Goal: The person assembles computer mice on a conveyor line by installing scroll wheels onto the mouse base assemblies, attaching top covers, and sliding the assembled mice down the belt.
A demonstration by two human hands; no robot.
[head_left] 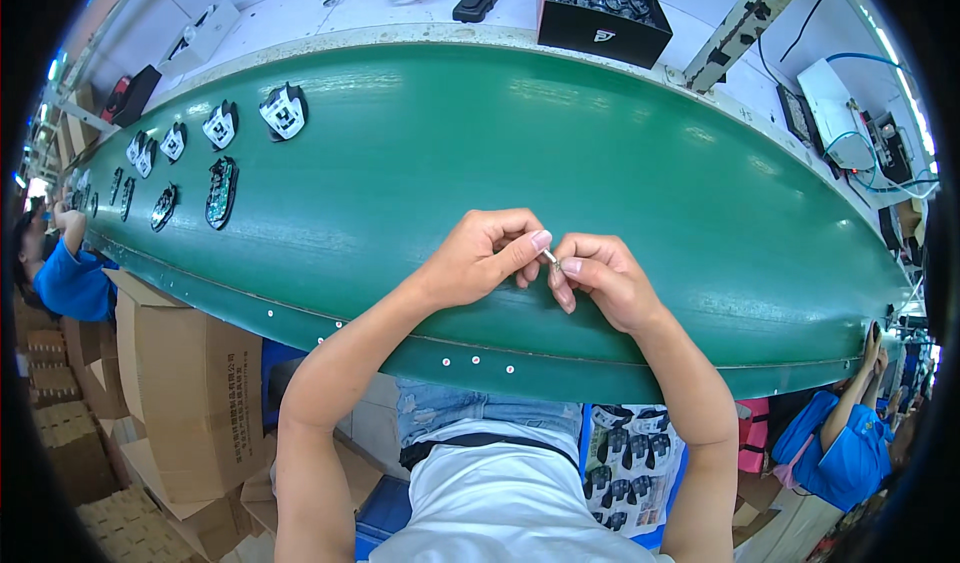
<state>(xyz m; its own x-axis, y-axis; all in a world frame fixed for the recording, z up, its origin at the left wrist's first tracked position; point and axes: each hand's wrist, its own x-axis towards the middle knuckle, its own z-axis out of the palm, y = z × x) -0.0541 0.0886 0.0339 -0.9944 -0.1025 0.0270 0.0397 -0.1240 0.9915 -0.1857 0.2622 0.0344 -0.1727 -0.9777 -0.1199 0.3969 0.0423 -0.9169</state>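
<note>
Above the green conveyor belt (420, 153), my two hands meet fingertip to fingertip. A small, thin, pale piece (551, 257), metallic in look, spans the gap between them; its exact kind is too small to make out. My left hand (490, 255) pinches one end between thumb and finger. The other end sits in the pinch of my right hand (606, 278), whose fingers partly hide it.
White-and-black shell parts (284, 113) and green circuit boards (221, 192) lie in rows at the belt's left. A black box (605, 13) of dark round parts stands on the far ledge. People in blue work at left (75, 281) and right (835, 448). Cardboard cartons (190, 383) stand near left.
</note>
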